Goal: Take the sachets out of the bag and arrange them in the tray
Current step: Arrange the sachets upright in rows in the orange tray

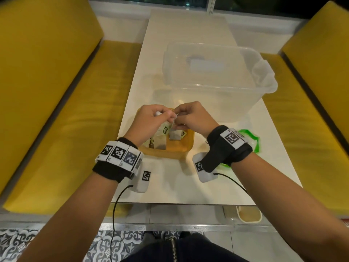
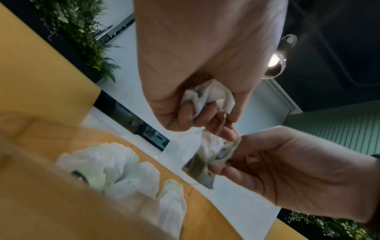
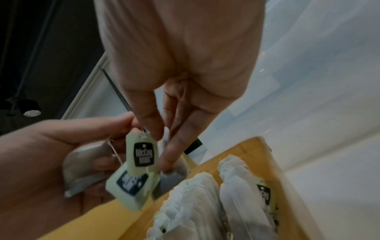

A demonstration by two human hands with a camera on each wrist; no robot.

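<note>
Over the yellow tray [image 1: 186,148] both hands work on tangled tea-bag sachets with strings and pale green tags. My left hand [image 1: 166,115] curls round a crumpled white sachet [image 2: 207,95]. My right hand [image 1: 179,119] pinches a tag [image 3: 141,154] between thumb and forefinger, and another sachet [image 3: 172,175] hangs under its fingers. The left hand [image 3: 61,146] also shows a sachet [image 3: 82,164] against its palm. Several sachets [image 3: 236,194] stand in rows in the tray [image 3: 257,146]. The green-edged bag [image 1: 252,140] lies on the table behind my right wrist, partly hidden.
A large clear plastic tub [image 1: 217,78] stands on the white table [image 1: 166,186] just beyond the tray. Yellow benches [image 1: 56,110] run along both sides. The table's front edge is close below my wrists, with cables hanging from the wristbands.
</note>
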